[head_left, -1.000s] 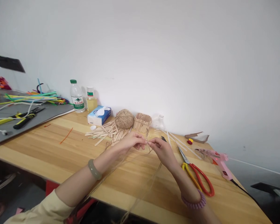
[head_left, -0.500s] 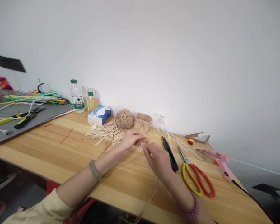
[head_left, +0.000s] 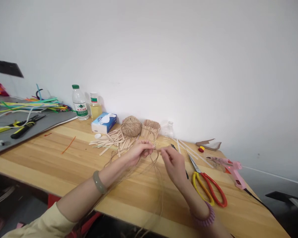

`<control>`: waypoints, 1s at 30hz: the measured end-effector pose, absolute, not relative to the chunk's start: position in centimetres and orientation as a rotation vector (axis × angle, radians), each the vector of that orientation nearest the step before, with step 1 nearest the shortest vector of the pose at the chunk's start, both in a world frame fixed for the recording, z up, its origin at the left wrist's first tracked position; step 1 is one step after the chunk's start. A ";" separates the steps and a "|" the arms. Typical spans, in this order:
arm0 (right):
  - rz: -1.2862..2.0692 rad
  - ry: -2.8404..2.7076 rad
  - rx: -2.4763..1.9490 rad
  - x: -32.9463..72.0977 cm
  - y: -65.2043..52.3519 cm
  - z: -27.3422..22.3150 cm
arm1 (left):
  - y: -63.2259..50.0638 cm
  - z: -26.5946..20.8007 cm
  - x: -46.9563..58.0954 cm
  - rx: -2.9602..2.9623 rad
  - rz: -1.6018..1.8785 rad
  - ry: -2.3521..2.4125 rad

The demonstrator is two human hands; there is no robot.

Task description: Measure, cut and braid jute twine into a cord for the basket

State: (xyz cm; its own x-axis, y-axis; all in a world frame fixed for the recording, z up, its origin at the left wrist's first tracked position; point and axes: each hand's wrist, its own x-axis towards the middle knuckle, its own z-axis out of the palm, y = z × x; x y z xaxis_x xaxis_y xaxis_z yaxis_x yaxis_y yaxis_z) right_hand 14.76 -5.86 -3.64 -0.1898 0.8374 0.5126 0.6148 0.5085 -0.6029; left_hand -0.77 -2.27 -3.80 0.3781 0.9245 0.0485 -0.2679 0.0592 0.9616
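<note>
My left hand (head_left: 140,152) pinches a strand of brown twine (head_left: 154,162) above the middle of the table. Just to its right, my right hand (head_left: 173,163) has thumb and forefinger closed on another part of the twine, a short stretch running between the two hands. Long loose strands hang down past the table's front edge. Behind the hands sit a ball of twine (head_left: 131,126) and a small basket made of wooden sticks (head_left: 150,129), with a braided piece of twine at its front. A heap of craft sticks (head_left: 111,140) lies left of them.
Scissors (head_left: 208,185) with yellow and red handles lie right of my right hand, which partly covers a utility knife (head_left: 173,146). A pink glue gun (head_left: 234,168) rests farther right. Tissue pack (head_left: 104,124), water bottle (head_left: 79,102), pliers (head_left: 23,130) and pipe cleaners (head_left: 39,105) are on the left.
My right hand has moved right and slightly up, away from my left hand, drawing the twine out between them. The left hand stays almost in place. The view has shifted slightly.
</note>
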 end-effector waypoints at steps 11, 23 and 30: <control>0.928 -1.856 -1.197 15.5 -4.5 -3.4 | -2.4 -3.6 -1.0 1.426 0.910 0.746; 0.660 -1.894 -1.269 15.6 -4.9 -2.9 | -2.1 -3.2 -1.5 1.303 0.863 0.786; 0.733 -1.838 -1.238 15.4 -4.9 -3.2 | -2.0 -3.3 -1.8 1.126 0.724 0.591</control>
